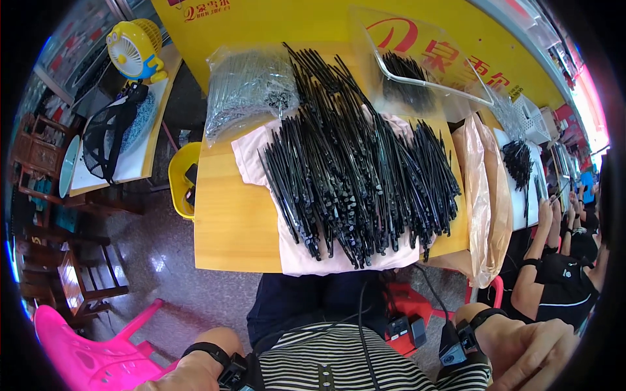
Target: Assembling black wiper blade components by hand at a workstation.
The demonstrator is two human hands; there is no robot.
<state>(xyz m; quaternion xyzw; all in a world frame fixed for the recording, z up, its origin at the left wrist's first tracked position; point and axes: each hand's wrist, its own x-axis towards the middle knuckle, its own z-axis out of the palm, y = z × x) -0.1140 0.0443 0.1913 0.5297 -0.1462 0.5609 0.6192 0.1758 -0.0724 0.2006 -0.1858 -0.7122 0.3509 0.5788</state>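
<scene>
A large heap of thin black sticks (352, 176), many with small knobbed ends, lies on a pale pink cloth (251, 153) on the wooden table (235, 228). Both my hands are well away from it, down beside my body. My left hand (176, 381) is at the lower edge, cut off by the frame, so its fingers are hidden. At the lower right is my right hand (538, 358), fingers bent and pressed together; whatever they hold, if anything, is hidden. Black straps with small devices circle both wrists.
A clear bag of translucent sticks (244, 88) and a clear plastic bin (450, 91) with black sticks stand at the back. Beside the table are a yellow bin (179, 179), a brown plastic bag (486, 202) and a pink chair (91, 352). Several people (561, 280) sit at the right.
</scene>
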